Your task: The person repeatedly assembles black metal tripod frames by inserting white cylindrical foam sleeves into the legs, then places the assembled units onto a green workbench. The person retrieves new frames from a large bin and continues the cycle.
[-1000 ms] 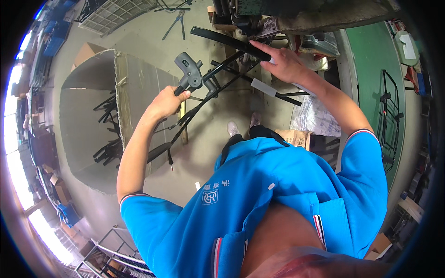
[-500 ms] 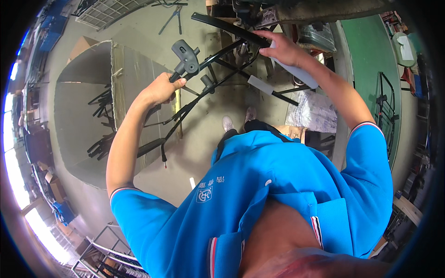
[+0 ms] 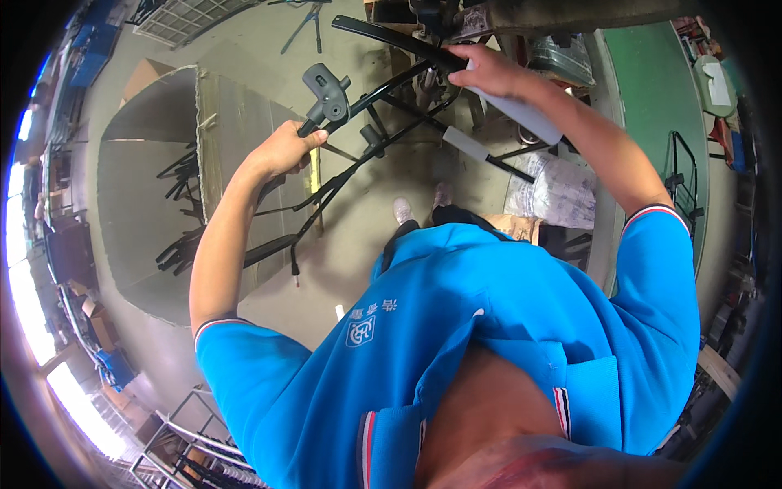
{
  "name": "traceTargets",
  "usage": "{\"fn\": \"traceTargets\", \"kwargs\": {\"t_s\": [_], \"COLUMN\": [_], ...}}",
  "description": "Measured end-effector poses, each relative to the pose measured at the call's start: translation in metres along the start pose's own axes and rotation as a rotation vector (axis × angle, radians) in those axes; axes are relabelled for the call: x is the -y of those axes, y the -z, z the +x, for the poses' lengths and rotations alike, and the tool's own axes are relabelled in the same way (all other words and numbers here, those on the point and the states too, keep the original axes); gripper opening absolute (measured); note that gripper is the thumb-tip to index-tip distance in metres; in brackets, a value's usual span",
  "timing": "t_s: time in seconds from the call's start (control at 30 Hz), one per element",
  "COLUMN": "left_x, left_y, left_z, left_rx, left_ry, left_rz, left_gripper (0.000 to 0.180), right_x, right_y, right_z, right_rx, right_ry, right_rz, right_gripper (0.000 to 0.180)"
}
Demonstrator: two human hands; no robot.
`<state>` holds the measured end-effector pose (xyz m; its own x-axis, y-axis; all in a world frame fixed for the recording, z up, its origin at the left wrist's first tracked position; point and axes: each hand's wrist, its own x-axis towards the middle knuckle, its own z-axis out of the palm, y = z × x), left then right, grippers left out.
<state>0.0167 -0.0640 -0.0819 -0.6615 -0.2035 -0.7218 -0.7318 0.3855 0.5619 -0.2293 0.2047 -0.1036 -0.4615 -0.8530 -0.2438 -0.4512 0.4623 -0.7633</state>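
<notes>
A black tubular metal frame [image 3: 391,84] with crossing bars is held up in front of me. My left hand [image 3: 287,149] is closed round one tube, just below a grey plastic joint [image 3: 327,94]. At the far side, my right hand [image 3: 493,72] grips the frame where a flat black bar [image 3: 383,37] meets it. A white sleeve [image 3: 525,116] runs under my right wrist and forearm, and a shorter white sleeve [image 3: 466,145] covers a lower bar. Another grey fitting [image 3: 372,140] sits near the crossing. Part of the right fingers' grip is hidden.
A large open cardboard box [image 3: 147,269] with black frame parts inside stands at left. On the right is a green surface [image 3: 652,90] with a black frame [image 3: 686,183] on it. A plastic-wrapped bundle [image 3: 554,191] lies near my feet. A wire rack [image 3: 191,20] is at the far left.
My right hand has shifted slightly left and away from me, still on the frame. The frame's lower bars have swung a little to the right. My left hand has barely moved.
</notes>
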Motion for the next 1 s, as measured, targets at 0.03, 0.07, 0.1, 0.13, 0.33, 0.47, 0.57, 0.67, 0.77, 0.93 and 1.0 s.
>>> {"fn": "traceTargets", "kwargs": {"t_s": [0.03, 0.07, 0.1, 0.13, 0.33, 0.47, 0.57, 0.67, 0.77, 0.93, 1.0], "left_x": [0.002, 0.005, 0.008, 0.010, -0.005, -0.008, 0.002, 0.006, 0.021, 0.024, 0.019], "left_y": [0.000, 0.000, -0.001, -0.003, -0.003, -0.001, -0.003, -0.007, -0.018, -0.027, -0.026], "left_z": [0.000, 0.000, 0.000, 0.001, -0.009, -0.005, -0.003, 0.010, 0.017, 0.010, 0.009], "left_rx": [-0.005, -0.011, -0.017, -0.008, -0.015, -0.009, -0.020, -0.036, -0.064, -0.094, -0.099], "left_ry": [0.001, 0.001, 0.002, -0.008, 0.034, 0.034, 0.039, 0.027, 0.009, 0.058, 0.076], "left_rz": [-0.019, -0.037, -0.057, -0.057, -0.037, -0.037, -0.056, -0.028, -0.029, -0.035, -0.006], "left_gripper": [0.032, 0.032, 0.032, 0.032, 0.034, 0.033, 0.032, 0.031, 0.034, 0.036, 0.034], "right_x": [0.005, 0.024, 0.018, 0.011, 0.031, 0.019, 0.033, 0.001, -0.016, 0.004, 0.000], "right_y": [0.006, 0.013, 0.012, 0.012, 0.032, 0.034, 0.034, 0.018, -0.007, -0.003, -0.005], "right_z": [0.005, 0.001, 0.005, 0.006, -0.002, 0.005, 0.002, 0.011, 0.015, -0.003, 0.001], "right_rx": [0.027, 0.077, 0.078, 0.074, 0.169, 0.180, 0.198, 0.139, 0.002, 0.002, 0.005], "right_ry": [-0.015, -0.015, 0.033, 0.076, -0.091, -0.114, -0.170, -0.096, 0.053, 0.035, 0.030], "right_rz": [-0.029, -0.026, -0.036, -0.049, 0.058, 0.095, 0.146, 0.109, 0.069, -0.189, -0.220], "right_gripper": [0.057, 0.057, 0.057, 0.057, 0.056, 0.055, 0.054, 0.056, 0.062, 0.061, 0.062]}}
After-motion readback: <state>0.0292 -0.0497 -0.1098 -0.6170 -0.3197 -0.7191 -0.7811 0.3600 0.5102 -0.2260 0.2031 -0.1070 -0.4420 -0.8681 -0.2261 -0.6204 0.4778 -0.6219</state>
